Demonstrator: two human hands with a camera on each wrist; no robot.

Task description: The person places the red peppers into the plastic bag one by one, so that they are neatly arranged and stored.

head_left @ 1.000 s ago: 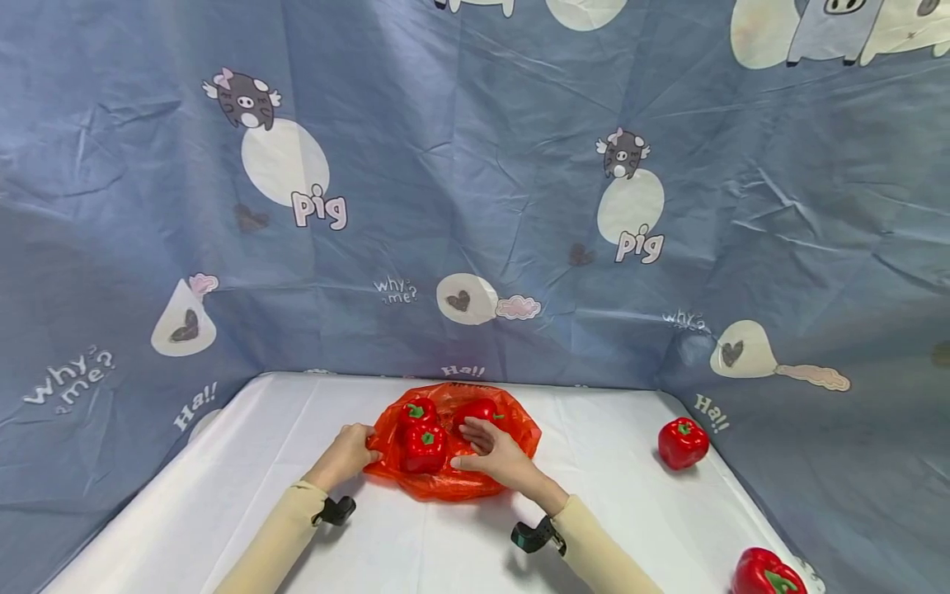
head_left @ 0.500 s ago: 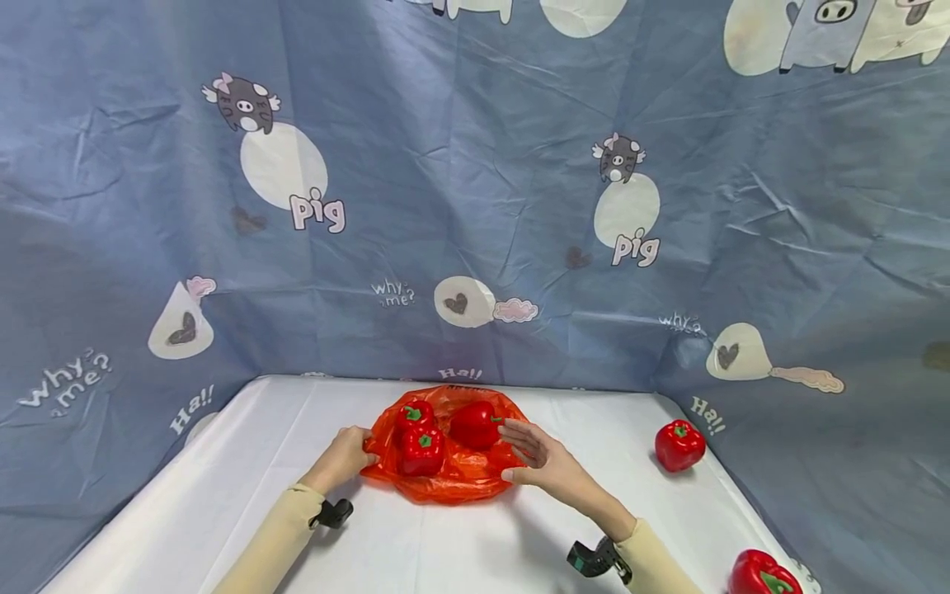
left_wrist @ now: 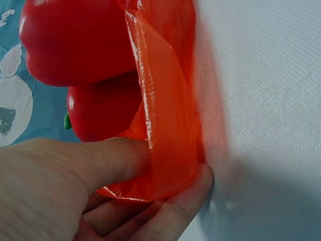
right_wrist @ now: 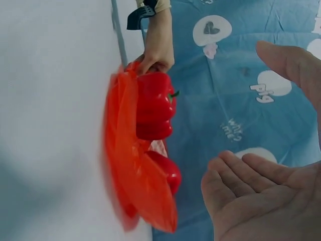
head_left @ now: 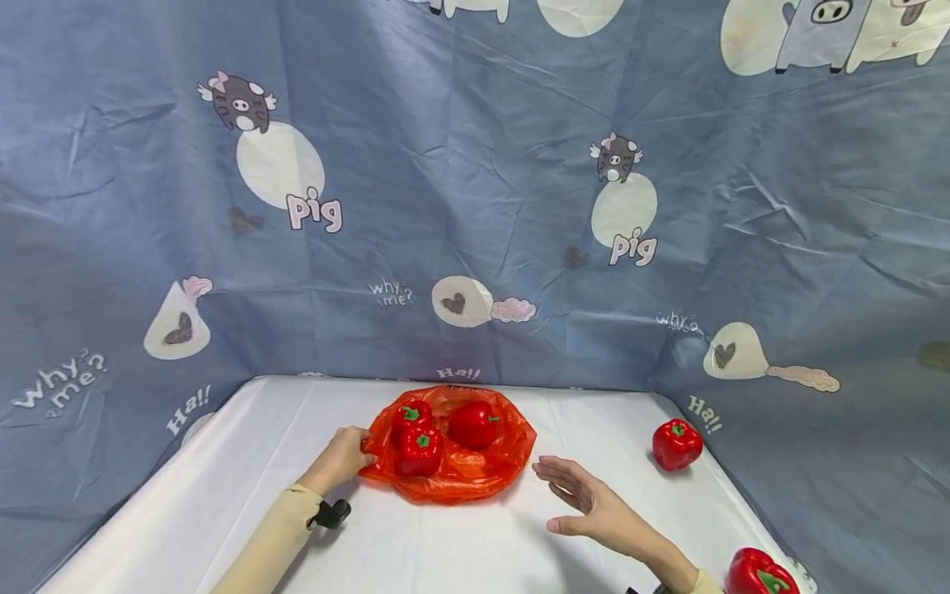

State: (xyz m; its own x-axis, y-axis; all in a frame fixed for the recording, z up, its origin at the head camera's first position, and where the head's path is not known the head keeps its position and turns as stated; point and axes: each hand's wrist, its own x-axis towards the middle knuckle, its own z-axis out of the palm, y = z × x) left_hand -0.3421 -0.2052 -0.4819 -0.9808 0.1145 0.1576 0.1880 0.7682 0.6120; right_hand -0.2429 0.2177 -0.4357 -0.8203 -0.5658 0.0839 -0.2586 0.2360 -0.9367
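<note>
My left hand pinches the left edge of a red plastic bag that lies spread on the table. In the left wrist view, the thumb is inside the bag's rim and the fingers are outside it. Three red bell peppers sit in the bag: a front one, one behind it, and one lying on its side at the right. Right of the bag, my right hand hovers apart from it with fingers extended and nothing held; its palm shows in the right wrist view.
Another red bell pepper stands near the table's right edge. One more pepper lies nearer, at the bottom right. The white tabletop meets a blue printed cloth at the back and sides.
My right hand has drawn back from over the bag toward the right and nearer to me. The pepper it partly covered now shows fully. The left hand keeps its grip on the bag.
</note>
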